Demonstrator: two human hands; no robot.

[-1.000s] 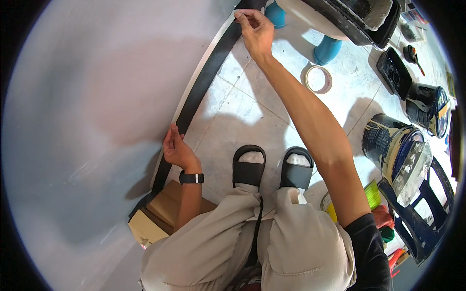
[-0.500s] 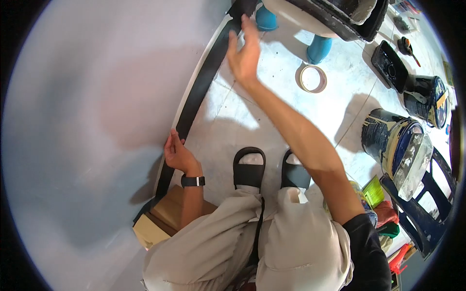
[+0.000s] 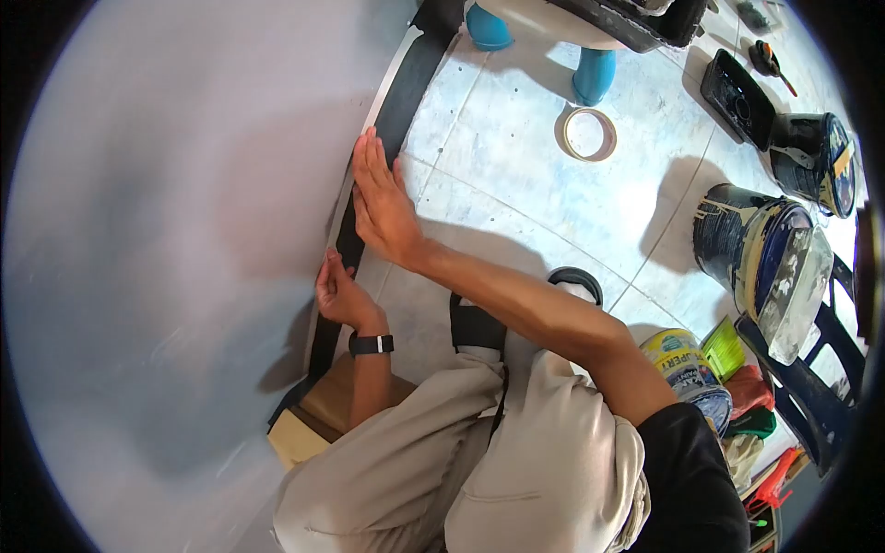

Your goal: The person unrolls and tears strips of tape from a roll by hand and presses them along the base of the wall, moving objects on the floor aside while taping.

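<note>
A pale strip of masking tape [image 3: 392, 78] runs along the wall at the top edge of the black baseboard [image 3: 419, 78]. My right hand [image 3: 383, 203] lies with its fingers stretched out over the tape and baseboard, palm side toward them. Just below it, my left hand [image 3: 341, 293], with a black band on the wrist, rests against the same edge. Its fingers are bent together, and whatever is between them is hidden. On the floor to the right lies a roll of tape [image 3: 604, 134].
A basin with a black paint tray [image 3: 645, 32] stands on blue legs [image 3: 595, 78] at the top. Paint buckets [image 3: 728, 230], another black tray [image 3: 737, 101] and a dark chair [image 3: 802, 387] line the right side. A cardboard box [image 3: 336, 396] sits at the wall beside my left forearm.
My right hand has swept down along the baseboard toward my left hand, which stays nearly in place. My right foot has shifted slightly, and the view has moved a little.
</note>
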